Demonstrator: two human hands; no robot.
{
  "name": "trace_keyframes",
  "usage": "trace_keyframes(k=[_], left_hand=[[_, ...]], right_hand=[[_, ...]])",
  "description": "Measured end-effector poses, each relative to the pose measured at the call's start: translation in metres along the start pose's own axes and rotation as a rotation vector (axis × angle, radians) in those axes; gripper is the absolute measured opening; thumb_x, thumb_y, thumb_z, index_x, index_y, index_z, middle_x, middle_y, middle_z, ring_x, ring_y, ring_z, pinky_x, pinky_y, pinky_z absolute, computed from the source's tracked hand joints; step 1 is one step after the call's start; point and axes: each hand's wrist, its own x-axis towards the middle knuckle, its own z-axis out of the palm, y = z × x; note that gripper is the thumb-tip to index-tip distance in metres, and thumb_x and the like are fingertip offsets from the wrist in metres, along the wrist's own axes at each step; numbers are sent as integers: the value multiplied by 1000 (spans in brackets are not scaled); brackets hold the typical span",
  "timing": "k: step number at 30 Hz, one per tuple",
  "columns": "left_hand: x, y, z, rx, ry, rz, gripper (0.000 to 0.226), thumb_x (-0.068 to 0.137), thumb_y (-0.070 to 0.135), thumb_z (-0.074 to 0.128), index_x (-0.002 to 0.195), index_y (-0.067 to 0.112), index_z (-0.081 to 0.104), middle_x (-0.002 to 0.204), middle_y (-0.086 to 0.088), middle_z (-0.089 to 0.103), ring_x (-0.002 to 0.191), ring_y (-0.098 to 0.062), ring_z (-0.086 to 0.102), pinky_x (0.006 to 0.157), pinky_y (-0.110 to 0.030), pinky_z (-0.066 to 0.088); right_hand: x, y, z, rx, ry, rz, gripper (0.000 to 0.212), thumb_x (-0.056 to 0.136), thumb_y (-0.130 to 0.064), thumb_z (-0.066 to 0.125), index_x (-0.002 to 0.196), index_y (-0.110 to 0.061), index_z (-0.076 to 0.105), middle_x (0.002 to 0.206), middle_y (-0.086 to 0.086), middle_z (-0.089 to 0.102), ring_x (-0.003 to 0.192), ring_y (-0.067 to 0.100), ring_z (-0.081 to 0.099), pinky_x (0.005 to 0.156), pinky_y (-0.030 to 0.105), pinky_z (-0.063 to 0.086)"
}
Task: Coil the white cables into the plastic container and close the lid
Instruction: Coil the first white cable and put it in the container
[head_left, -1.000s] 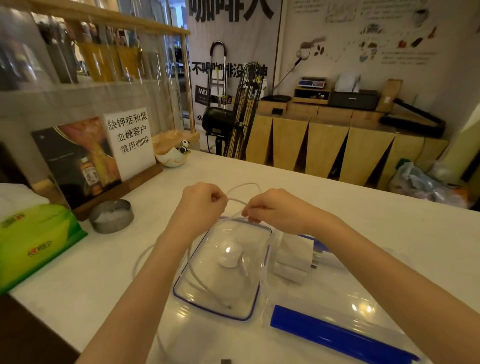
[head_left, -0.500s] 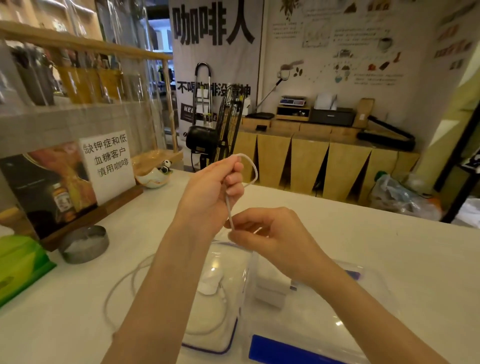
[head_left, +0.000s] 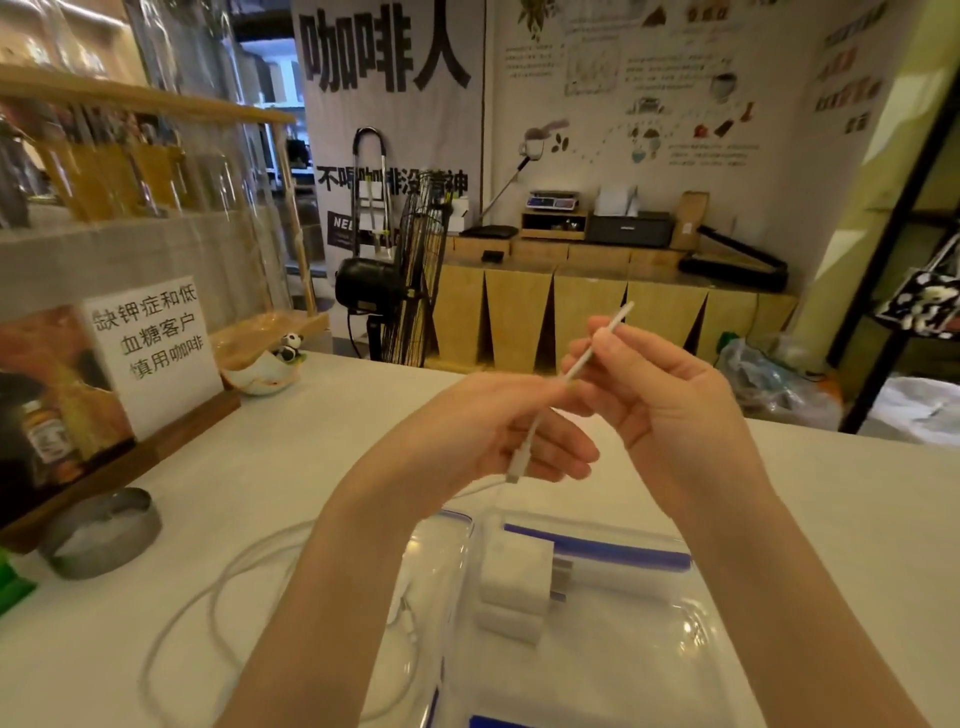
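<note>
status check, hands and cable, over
Left hand and right hand both pinch the white cable. Slack loops on the counter. Container open.

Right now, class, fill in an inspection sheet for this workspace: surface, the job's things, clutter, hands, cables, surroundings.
Surface: white counter, in use.
Job's things: clear plastic container open, white chargers inside; blue-edged lid lies left of it.
Clutter: metal tin, sign, panda dish.
Hands: left hand and right hand raised, fingers pinching one white cable.
Cables: loose loops trail on the counter, not coiled.
Surroundings: fan, wooden cabinets.
</note>
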Motion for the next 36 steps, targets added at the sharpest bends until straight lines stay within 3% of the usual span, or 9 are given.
trace_keyframes(k=[4,9,13,15,17,20,25,29,36], left_hand=[[9,-2,8,32,-37,74,23,92,14,42,88,11,64,72,2,71,71,-12,68,73,-25,56],[7,1,8,-378,-235,160,23,81,15,47,83,11,69,79,-6,74,73,-16,70,72,-29,58],[2,5,13,-613,-388,250,22,82,12,48,88,9,69,82,-8,74,75,-16,71,71,-29,58],[1,8,12,-741,-479,276,24,86,7,47,102,1,64,93,-15,72,86,-22,70,80,-34,56],[-2,12,10,-855,-522,301,28,91,3,40,113,-6,55,105,-24,67,97,-30,66,88,-39,52],[-5,13,3,-804,-322,357,33,87,8,41,113,-2,58,109,-20,67,100,-27,65,82,-33,55],[-7,14,-8,-705,-112,453,35,83,9,40,111,1,58,107,-16,69,100,-26,66,81,-30,55],[-7,14,-15,-545,28,470,31,82,10,40,106,3,57,100,-12,72,96,-24,68,79,-28,56],[1,-3,-30,-26,194,373,27,94,7,34,110,13,54,103,-4,71,92,-14,68,78,-22,54]], right_hand=[[8,0,-12,-113,41,16,12,80,-19,59,81,-17,71,66,-2,72,67,11,68,57,19,54],[15,3,-21,-429,263,-191,16,88,-21,52,92,-16,66,78,-3,68,72,5,63,61,18,53],[13,9,-19,-606,-3,-92,31,94,-22,41,124,-21,50,124,6,58,113,19,54,98,39,44],[7,9,-13,-615,-184,-8,27,94,-16,40,113,-8,57,116,19,61,108,30,57,97,46,44],[2,10,-7,-653,-303,-1,21,92,-9,43,90,-10,64,92,-1,73,88,10,64,86,29,52],[-7,10,6,-607,-444,37,26,91,-13,44,82,-34,57,68,-26,67,72,-9,62,69,5,47],[-23,13,24,-616,-650,119,19,93,-15,44,102,-28,54,80,-4,57,66,15,65,84,42,52],[-28,6,23,-735,-755,175,37,90,-17,49,125,-28,43,73,-1,58,61,14,60,67,29,51],[-26,-4,16,-1053,-577,-127,21,87,-26,51,105,-33,60,68,-2,64,63,16,58,65,37,52]])
